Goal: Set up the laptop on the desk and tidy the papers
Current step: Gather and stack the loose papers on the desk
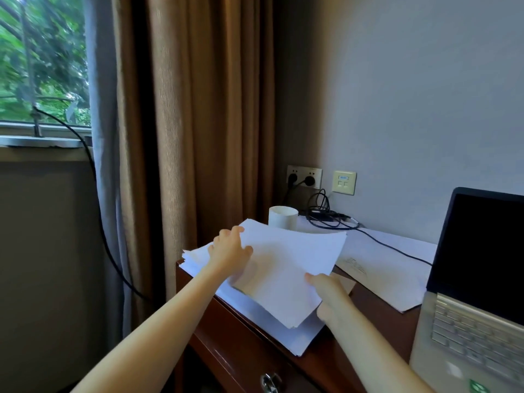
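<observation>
Tidying now, you are gripping a sheaf of papers with your left hand and right hand, fingers curling on its edges, above the stack at the desk's left end; the laptop is standing open to the right. Next, you are probably squaring the sheaf and lowering it flush

A white mug stood just beside a loose coil of black cables. Above them on the pale wall were a double power socket with two plugs in it and a cream data socket. A brown curtain hung beside a grey curtain. Green foliage showed through the window, and a black cord ran down from its sill.
</observation>
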{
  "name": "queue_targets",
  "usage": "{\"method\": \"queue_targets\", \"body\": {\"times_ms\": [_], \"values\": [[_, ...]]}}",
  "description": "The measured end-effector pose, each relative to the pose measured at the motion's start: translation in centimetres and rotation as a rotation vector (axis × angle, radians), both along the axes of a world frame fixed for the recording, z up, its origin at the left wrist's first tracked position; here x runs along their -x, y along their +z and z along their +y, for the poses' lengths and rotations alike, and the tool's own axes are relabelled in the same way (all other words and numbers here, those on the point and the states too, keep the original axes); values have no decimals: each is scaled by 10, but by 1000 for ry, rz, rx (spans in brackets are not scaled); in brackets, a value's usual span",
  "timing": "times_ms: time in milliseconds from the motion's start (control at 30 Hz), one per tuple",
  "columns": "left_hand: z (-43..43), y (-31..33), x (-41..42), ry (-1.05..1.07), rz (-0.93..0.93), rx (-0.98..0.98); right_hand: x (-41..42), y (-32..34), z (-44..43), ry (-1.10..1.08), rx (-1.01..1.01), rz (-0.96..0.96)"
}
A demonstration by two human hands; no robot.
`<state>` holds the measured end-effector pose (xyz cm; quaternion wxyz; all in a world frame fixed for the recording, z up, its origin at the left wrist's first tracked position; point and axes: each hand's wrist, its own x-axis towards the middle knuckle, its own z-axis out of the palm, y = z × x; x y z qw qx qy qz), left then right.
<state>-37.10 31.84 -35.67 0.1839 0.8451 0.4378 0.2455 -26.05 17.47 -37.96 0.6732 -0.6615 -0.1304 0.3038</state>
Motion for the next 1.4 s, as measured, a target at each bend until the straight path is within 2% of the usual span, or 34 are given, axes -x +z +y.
{"method": "queue_targets", "body": {"times_ms": [167,267,367,567,667,867,967,1067,1133,1233,1300,1400], "values": [[-15,-22,-9,-79,200,75,3,1,-6,55,52,4],[-22,-31,-12,-108,270,56,0,3,-10,62,121,-139],[-25,-32,-15,-106,267,37,-4,12,-16,100,185,-227],[-26,-30,-17,-100,280,4,-18,25,-26,153,258,-92],[-27,-35,-18,-88,287,3,-24,21,-34,219,380,-120],[-32,-34,-20,-62,307,-23,-23,23,-43,363,500,-167],[-35,-26,-24,-92,349,-36,-22,25,-41,389,690,-348],[-40,-16,-33,-151,416,-67,-26,31,-43,289,807,-589],[-41,-11,-40,-180,431,-87,-32,38,-50,107,772,-667],[-41,-5,-52,-217,408,-57,-45,44,-59,-94,588,-765],[-42,-1,-62,-249,358,-6,-53,40,-60,-41,640,-828],[-47,3,-80,-302,284,62,-63,26,-57,139,872,-894]]}}
